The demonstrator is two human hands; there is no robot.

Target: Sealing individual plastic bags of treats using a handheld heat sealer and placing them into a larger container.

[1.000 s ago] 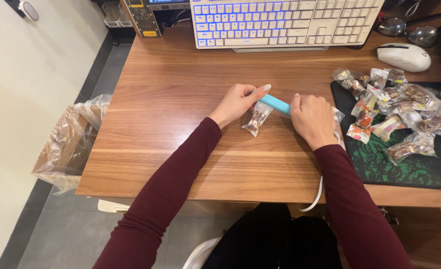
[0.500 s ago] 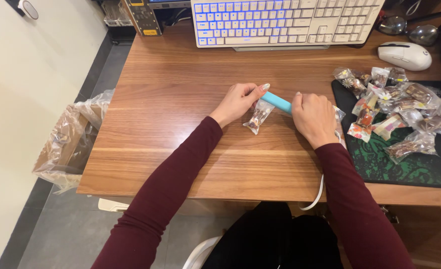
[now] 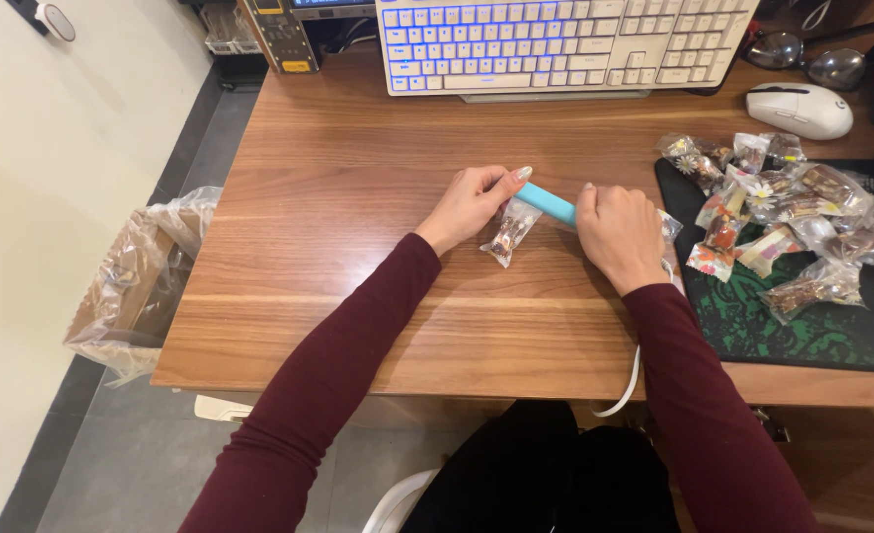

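Observation:
A slim light-blue bar-shaped device [image 3: 548, 204] lies across the open end of a small clear packet [image 3: 509, 233] with brown contents, in the middle of the wooden desk [image 3: 358, 247]. My left hand [image 3: 472, 202] presses on the bar's left end with fingers curled over it. My right hand [image 3: 617, 232] grips the bar's right end, knuckles up. Part of another clear packet [image 3: 670, 229] shows just beyond my right hand. Both sleeves are dark red.
A pile of several clear sealed packets [image 3: 783, 217] lies on a dark green-patterned mat [image 3: 802, 331] at the right. A white keyboard [image 3: 565, 44] and a white mouse [image 3: 805, 109] sit at the back. A plastic-lined box [image 3: 136, 281] stands left of the desk.

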